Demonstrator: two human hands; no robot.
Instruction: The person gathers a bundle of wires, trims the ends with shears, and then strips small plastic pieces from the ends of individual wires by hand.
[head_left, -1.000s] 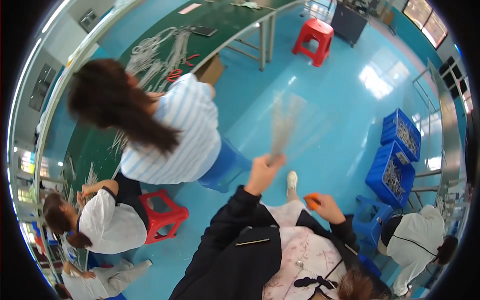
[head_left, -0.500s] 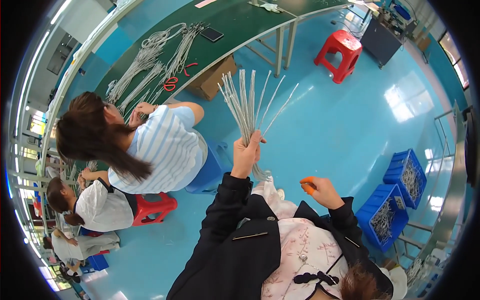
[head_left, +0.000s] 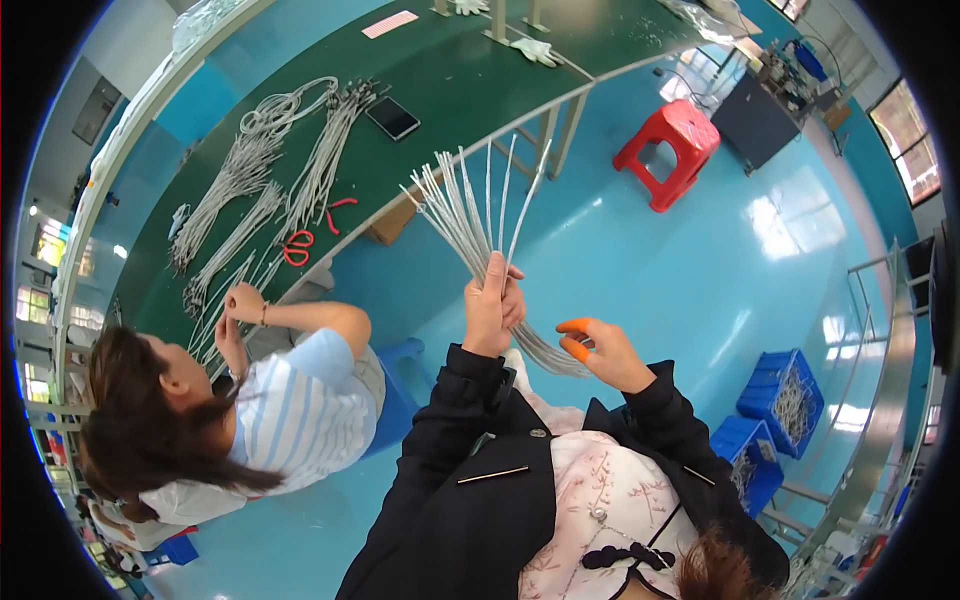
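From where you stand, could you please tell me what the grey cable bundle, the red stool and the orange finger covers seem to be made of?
Grey cable bundle: perhaps plastic-sheathed wire, slightly shiny, as its strands splay stiffly. Red stool: likely moulded plastic, glossy, with pale highlights on its seat. Orange finger covers: possibly rubber, matte, fitting snugly.

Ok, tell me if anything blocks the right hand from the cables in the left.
Nothing visible does: the right hand is beside the lower part of the cables gripped in the left hand; whether it touches them, I can't tell.
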